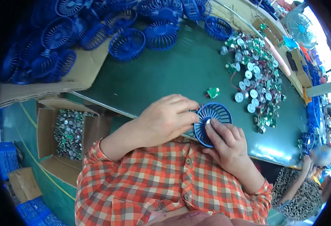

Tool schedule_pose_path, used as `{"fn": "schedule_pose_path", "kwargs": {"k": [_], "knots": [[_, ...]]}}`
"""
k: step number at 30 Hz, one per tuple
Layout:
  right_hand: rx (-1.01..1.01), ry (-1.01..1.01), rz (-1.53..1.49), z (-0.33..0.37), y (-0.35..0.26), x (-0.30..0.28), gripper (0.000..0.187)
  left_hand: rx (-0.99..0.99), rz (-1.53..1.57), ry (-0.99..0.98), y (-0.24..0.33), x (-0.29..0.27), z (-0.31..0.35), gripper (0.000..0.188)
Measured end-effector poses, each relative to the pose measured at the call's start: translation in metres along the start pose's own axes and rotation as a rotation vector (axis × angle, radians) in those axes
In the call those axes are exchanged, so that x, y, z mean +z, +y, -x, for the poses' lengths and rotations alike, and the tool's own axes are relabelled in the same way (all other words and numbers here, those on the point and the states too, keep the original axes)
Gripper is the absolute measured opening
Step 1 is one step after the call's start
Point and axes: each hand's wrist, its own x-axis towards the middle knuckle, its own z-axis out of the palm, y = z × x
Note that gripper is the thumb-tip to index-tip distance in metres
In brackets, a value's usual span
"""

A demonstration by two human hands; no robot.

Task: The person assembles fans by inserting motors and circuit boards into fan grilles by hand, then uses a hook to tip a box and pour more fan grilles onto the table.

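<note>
A round blue fan housing with slatted sides rests at the table's near edge, tilted toward me. My left hand is closed at its left rim, with bent fingers; the fingertips are partly hidden. My right hand grips the housing from the near right, fingers reaching inside and thumb by the outer rim. Under those fingertips a small bright silver part shows at the housing's centre, mostly covered. A thin red wire rises past the far rim, close to a small green circuit board on the table.
Motors with green boards are heaped on the green table at right. Blue fan housings pile up far left on cardboard. An open carton of similar parts stands below the left edge. Another person works at lower right.
</note>
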Motion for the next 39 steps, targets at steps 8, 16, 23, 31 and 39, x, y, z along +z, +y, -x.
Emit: {"fn": "schedule_pose_path", "kwargs": {"k": [8, 16, 23, 31, 39], "knots": [[-0.022, 0.163, 0.042, 0.007, 0.008, 0.016, 0.065, -0.083, -0.599, 0.21, -0.041, -0.068, -0.057, 0.025], [0.005, 0.515, -0.098, 0.026, 0.026, 0.019, 0.057, -0.461, -0.887, -0.086, -0.097, -0.064, -0.081, 0.068], [0.483, 0.841, 0.2, 0.099, 0.072, -0.028, 0.04, -0.458, -0.931, -0.046, -0.071, -0.051, -0.079, 0.072], [0.964, 0.549, 0.597, 0.157, 0.131, -0.05, 0.033, -0.319, -0.663, -0.079, 0.027, 0.009, -0.032, 0.08], [0.697, 0.552, 0.214, 0.081, 0.119, -0.058, 0.019, -0.404, -0.23, -0.211, 0.022, -0.017, -0.046, 0.059]]}}
